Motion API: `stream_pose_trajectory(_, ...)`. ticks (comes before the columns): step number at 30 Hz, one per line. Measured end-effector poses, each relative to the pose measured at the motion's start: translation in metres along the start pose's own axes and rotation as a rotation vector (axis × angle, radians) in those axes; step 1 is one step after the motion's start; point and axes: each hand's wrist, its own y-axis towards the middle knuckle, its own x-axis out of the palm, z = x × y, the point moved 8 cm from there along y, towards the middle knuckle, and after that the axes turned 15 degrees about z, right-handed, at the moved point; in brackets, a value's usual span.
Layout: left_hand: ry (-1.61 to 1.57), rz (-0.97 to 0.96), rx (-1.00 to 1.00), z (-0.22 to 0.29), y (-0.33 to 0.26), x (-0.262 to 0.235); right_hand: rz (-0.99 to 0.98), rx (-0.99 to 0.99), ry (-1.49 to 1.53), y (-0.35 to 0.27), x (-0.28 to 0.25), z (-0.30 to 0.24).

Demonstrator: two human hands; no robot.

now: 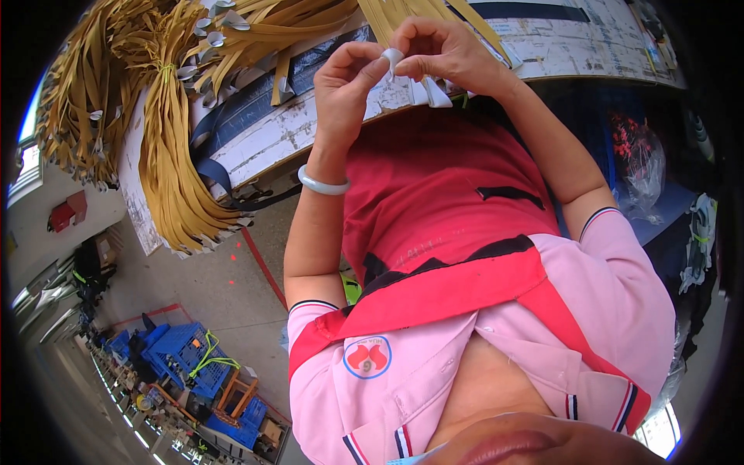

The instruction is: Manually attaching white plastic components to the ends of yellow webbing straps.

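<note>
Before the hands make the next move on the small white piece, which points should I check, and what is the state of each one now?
1. White piece pinched by both hands: ok, the left hand and the right hand meet on it.
2. Fingertips closed firmly on it: cannot tell, the fingers cover most of it.
3. White strip under the right hand hangs free: ok.
4. Yellow band bundles lie clear of the hands: ok, they rest on the worn board to the left.
5. Bracelet on the left wrist clear of the work: ok.
</note>
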Motion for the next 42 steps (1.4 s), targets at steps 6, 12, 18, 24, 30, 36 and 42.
stream_pose_trajectory(6, 0.024, 0.030, 0.011, -0.004, -0.002, -0.003, 0.049, 0.062, 0.040, 0.000, 0.000, 0.003)
stream_pose_trajectory(12, 0.123, -0.085, -0.106, -0.005, -0.005, -0.002, -0.064, 0.044, -0.073, -0.002, 0.001, 0.003)
stream_pose_trajectory(18, 0.296, -0.242, -0.054, 0.003, -0.004, -0.005, -0.092, 0.031, -0.117, -0.007, 0.008, -0.008)
stream_pose_trajectory(24, 0.591, 0.161, 0.413, 0.026, -0.006, 0.006, 0.328, -0.469, -0.657, -0.001, 0.004, -0.022)
stream_pose_trajectory(30, 0.219, 0.124, 0.185, 0.025, -0.005, -0.002, 0.361, -0.368, -0.333, -0.005, -0.009, -0.002)
stream_pose_trajectory(36, 0.579, -0.079, 0.209, 0.030, -0.003, -0.012, 0.298, -0.233, 0.005, -0.012, -0.001, -0.005)
stream_pose_trajectory(42, 0.875, -0.059, 0.642, 0.043, -0.020, 0.004, 0.188, 0.015, -0.092, -0.013, 0.010, 0.005)
